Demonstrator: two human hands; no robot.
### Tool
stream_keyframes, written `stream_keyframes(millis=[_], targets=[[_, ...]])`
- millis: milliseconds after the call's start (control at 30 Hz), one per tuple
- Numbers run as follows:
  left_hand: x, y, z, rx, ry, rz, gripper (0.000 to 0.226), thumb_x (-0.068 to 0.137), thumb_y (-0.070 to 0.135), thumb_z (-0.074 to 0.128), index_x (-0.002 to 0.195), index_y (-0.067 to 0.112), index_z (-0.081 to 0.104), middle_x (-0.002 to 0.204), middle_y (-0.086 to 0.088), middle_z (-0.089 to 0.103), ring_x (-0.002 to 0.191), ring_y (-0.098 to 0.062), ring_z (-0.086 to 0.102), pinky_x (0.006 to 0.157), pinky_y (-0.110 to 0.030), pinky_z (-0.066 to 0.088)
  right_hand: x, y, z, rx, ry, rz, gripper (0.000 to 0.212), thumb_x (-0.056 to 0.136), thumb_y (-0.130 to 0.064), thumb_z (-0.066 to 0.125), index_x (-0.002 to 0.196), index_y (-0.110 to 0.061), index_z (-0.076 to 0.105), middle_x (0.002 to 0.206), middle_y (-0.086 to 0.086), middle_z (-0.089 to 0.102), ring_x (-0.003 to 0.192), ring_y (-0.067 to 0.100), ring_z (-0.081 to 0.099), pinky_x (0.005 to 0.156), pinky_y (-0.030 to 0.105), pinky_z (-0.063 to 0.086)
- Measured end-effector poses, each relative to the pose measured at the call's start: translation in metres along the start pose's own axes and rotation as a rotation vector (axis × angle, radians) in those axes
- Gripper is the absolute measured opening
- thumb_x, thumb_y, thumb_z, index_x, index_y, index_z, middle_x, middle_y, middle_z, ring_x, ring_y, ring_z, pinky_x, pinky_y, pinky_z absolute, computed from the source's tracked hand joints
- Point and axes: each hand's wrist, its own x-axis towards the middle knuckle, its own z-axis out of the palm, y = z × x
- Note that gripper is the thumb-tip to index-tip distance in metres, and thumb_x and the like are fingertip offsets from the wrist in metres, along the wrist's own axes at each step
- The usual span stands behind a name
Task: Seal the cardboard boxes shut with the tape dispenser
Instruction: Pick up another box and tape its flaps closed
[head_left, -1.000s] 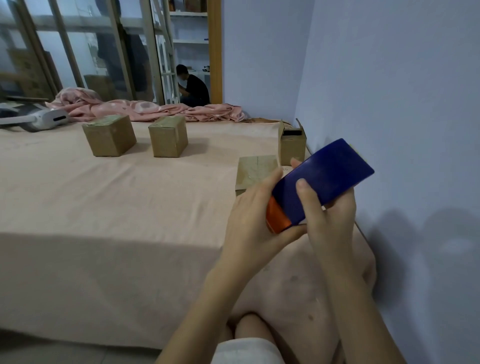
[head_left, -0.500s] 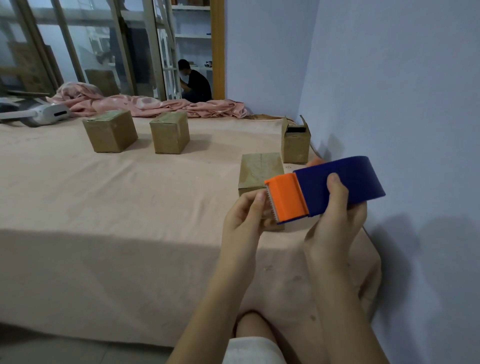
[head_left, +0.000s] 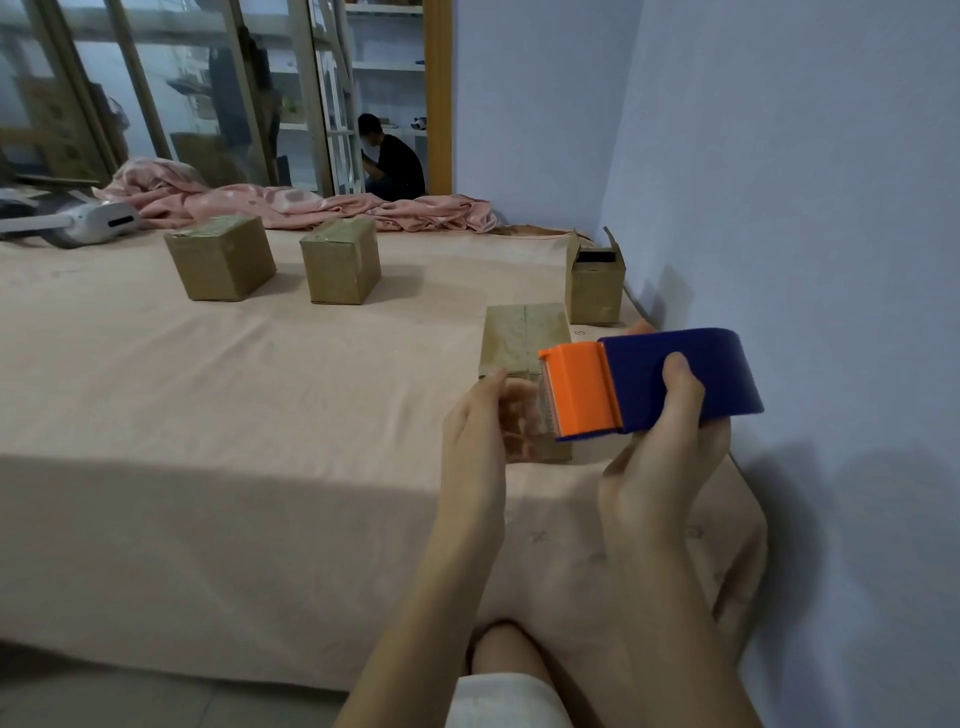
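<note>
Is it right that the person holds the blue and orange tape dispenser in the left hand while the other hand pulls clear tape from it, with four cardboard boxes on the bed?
Not quite: the head view shows the tape dispenser held in the right hand, and the left hand pulls the clear tape from its orange end. The four cardboard boxes do stand on the bed.

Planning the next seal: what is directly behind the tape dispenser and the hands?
Behind the tape dispenser and left hand stands a closed cardboard box; its top shows, its front mostly covered. Farther back stands an open box.
</note>
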Motion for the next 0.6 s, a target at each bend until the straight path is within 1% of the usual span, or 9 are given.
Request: stream_keyframes(millis=[67, 167, 200, 267, 300, 400, 467, 533, 600], targets=[[0.001, 0.001, -0.002, 0.017, -0.017, 0.005, 0.040, 0.096, 0.036, 0.047, 0.063, 0.019, 0.062, 0.064, -0.001, 0.060, 0.058, -0.011, 0.056, 0.048, -0.021, 0.048, -0.001, 0.001, 0.000, 0.015, 0.000, 0.009, 0.047, 0.080, -0.028, 0.059, 0.118, -0.003, 0.051, 0.084, -0.004, 0.069, 0.073, 0.008, 0.066, 0.057, 0.018, 0.050], [0.001, -0.001, -0.001, 0.107, -0.011, 0.102, 0.027, 0.095, 0.025, 0.053, 0.073, 0.013, 0.061, 0.065, 0.002, 0.063, 0.059, -0.009, 0.059, 0.049, -0.018, 0.048, -0.002, 0.004, 0.003, 0.022, -0.009, 0.023, 0.043, 0.082, -0.028, 0.058, 0.116, -0.002, 0.053, 0.084, -0.004, 0.069, 0.073, 0.009, 0.066, 0.058, 0.018, 0.050], [0.001, -0.002, -0.001, 0.156, 0.000, 0.143, 0.023, 0.095, 0.023, 0.053, 0.075, 0.014, 0.062, 0.067, 0.002, 0.066, 0.061, -0.010, 0.062, 0.052, -0.021, 0.050, -0.002, 0.005, 0.004, 0.025, -0.010, 0.025, 0.041, 0.082, -0.028, 0.058, 0.115, -0.003, 0.053, 0.083, -0.004, 0.069, 0.072, 0.009, 0.066, 0.058, 0.018, 0.050], [0.003, -0.004, -0.003, 0.276, 0.035, 0.236, 0.020, 0.095, 0.021, 0.054, 0.077, 0.017, 0.061, 0.072, -0.001, 0.067, 0.068, -0.016, 0.064, 0.058, -0.029, 0.053, -0.003, 0.007, 0.007, 0.028, -0.002, 0.030, 0.046, 0.081, -0.028, 0.060, 0.117, -0.001, 0.051, 0.082, -0.005, 0.069, 0.072, 0.009, 0.067, 0.056, 0.018, 0.051], [0.004, -0.004, -0.004, 0.332, 0.059, 0.278, 0.019, 0.095, 0.020, 0.054, 0.077, 0.018, 0.060, 0.072, -0.001, 0.067, 0.069, -0.016, 0.063, 0.060, -0.030, 0.052, -0.002, 0.008, 0.008, 0.023, 0.003, 0.028, 0.049, 0.080, -0.029, 0.061, 0.119, 0.000, 0.050, 0.081, -0.006, 0.070, 0.071, 0.008, 0.067, 0.056, 0.018, 0.051], [0.009, -0.002, -0.009, 0.432, 0.118, 0.340, 0.020, 0.095, 0.020, 0.054, 0.076, 0.017, 0.058, 0.069, 0.005, 0.062, 0.062, -0.005, 0.055, 0.056, -0.020, 0.045, 0.002, 0.011, 0.011, 0.001, 0.011, 0.037, 0.052, 0.081, -0.035, 0.063, 0.119, -0.002, 0.050, 0.078, -0.008, 0.070, 0.070, 0.007, 0.067, 0.055, 0.018, 0.051], [0.012, 0.000, -0.010, 0.481, 0.145, 0.347, 0.019, 0.095, 0.020, 0.053, 0.076, 0.017, 0.056, 0.069, 0.007, 0.060, 0.062, -0.004, 0.053, 0.054, -0.019, 0.043, 0.005, 0.013, 0.016, 0.023, 0.028, 0.072, 0.054, 0.082, -0.035, 0.064, 0.121, -0.002, 0.049, 0.079, -0.007, 0.070, 0.070, 0.008, 0.068, 0.055, 0.020, 0.051], [0.013, 0.001, -0.009, 0.504, 0.160, 0.364, 0.018, 0.095, 0.021, 0.053, 0.078, 0.016, 0.056, 0.069, 0.006, 0.060, 0.064, -0.006, 0.054, 0.055, -0.023, 0.045, 0.009, 0.013, 0.020, 0.016, 0.060, 0.085, 0.047, 0.081, -0.032, 0.066, 0.118, -0.007, 0.051, 0.081, -0.006, 0.069, 0.071, 0.009, 0.068, 0.055, 0.021, 0.052], [0.012, 0.002, -0.006, 0.525, 0.186, 0.406, 0.018, 0.095, 0.020, 0.053, 0.079, 0.013, 0.056, 0.067, 0.006, 0.058, 0.063, -0.006, 0.052, 0.053, -0.021, 0.042, 0.014, 0.012, 0.025, -0.003, 0.083, 0.079, 0.029, 0.083, -0.029, 0.066, 0.106, -0.018, 0.052, 0.077, -0.009, 0.070, 0.070, 0.009, 0.069, 0.055, 0.021, 0.052]])
